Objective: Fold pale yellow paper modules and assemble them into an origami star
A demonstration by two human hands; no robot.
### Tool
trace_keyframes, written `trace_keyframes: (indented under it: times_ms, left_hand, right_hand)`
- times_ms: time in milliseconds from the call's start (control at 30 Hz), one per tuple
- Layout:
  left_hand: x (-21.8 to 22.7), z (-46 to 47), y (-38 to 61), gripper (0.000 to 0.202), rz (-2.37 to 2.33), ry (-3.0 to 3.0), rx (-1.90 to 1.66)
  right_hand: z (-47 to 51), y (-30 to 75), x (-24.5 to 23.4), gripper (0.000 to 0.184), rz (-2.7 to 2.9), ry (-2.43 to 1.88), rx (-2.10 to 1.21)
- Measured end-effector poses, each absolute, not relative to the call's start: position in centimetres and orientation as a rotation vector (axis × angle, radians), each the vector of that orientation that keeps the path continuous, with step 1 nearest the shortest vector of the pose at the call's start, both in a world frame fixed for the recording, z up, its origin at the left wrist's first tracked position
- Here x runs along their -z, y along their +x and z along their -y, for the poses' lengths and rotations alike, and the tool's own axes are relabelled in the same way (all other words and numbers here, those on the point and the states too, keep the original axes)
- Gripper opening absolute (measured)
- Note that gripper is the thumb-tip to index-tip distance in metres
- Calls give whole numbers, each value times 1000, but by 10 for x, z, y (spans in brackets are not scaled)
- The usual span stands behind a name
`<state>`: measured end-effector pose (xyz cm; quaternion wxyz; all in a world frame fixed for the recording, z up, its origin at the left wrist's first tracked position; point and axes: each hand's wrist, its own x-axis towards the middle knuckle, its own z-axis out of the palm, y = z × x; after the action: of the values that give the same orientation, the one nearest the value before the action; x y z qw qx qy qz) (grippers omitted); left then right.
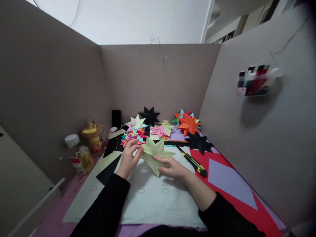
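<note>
A pale green folded paper star (pixel 157 151) is held between my two hands, tilted up above the white mat (pixel 150 201). My left hand (pixel 130 157) pinches one of its points on the left side. My right hand (pixel 171 166) grips the star from the lower right, with the thumb below and fingers lying on its face. Behind the star are several finished paper stars: a pink one (pixel 159 131), an orange one (pixel 188 124) and a black one (pixel 199 142). The star hides part of the table behind it.
A black and yellow utility knife (pixel 193 162) lies right of my right hand. Red paper (pixel 227 185) with a lilac sheet (pixel 230 180) is at the right. A bottle with a white cap (pixel 80 155) and a lidded jar (pixel 92 138) stand at the left. Grey panels (pixel 162 80) surround the table.
</note>
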<state>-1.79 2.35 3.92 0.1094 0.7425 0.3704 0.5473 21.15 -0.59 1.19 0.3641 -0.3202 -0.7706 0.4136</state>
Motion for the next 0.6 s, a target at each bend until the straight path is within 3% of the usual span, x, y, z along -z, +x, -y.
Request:
trace_keyframes:
  times_ms: [333,600]
  left_hand:
    - [-40,-27,-21,10,-1023,1909,-1475]
    - [-36,-38,-33,12,-1025,2192,-1405]
  right_hand:
    - [5,212,-12,53,2058,-819,-940]
    - [7,214,-16,54,2075,-842,-966]
